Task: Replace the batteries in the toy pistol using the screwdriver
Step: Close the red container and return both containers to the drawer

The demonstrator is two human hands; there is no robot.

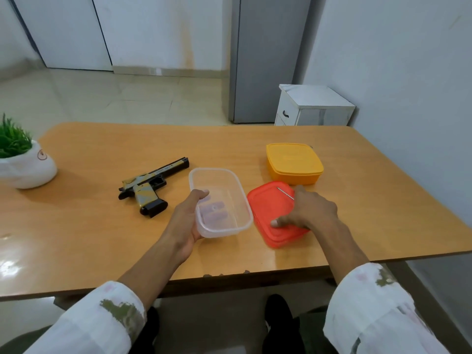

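Observation:
The toy pistol (150, 186), black with a yellow camouflage pattern, lies on its side on the wooden table (102, 226), left of centre. My left hand (185, 221) grips the near left corner of a clear plastic container (219, 203), with the thumb over its rim. Pale purple batteries (214, 212) lie inside it. My right hand (309, 210) rests curled on a red lid (268, 213) to the right of the container, its thumb tip on the lid. The screwdriver's thin metal shaft (285, 193) sticks out from under the fingers. Its handle is hidden by the hand.
A closed yellow box (293, 162) stands just behind the red lid. A white pot with a green plant (23, 164) sits at the table's left edge. A white cabinet (314, 106) and a wall lie beyond the table's far right.

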